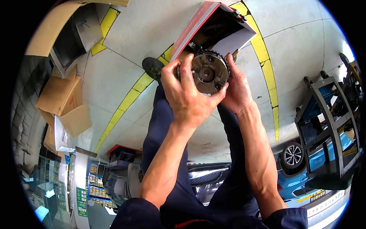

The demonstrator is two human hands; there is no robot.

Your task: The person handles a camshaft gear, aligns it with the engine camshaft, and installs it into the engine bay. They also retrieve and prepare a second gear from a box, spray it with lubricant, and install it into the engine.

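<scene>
A round, oil-stained metal gear [209,76] with a toothed rim, bolt holes and a center bore is held up between both my hands. My left hand [185,91] grips it on the left side, fingertips at its edge and thumb at its lower right. My right hand [238,87] holds the right side, fingers mostly hidden behind it. Just beyond, an open red-and-white box [183,30] lies on the floor, with dark chain-like metal parts [238,15] at its upper right edge and inside.
Cardboard boxes [61,91] and a metal bin [87,34] stand at left. A metal cart [318,99] is at right, near a blue car [286,177]. Yellow tape lines [267,68] cross the tiled floor under my shoe [151,66].
</scene>
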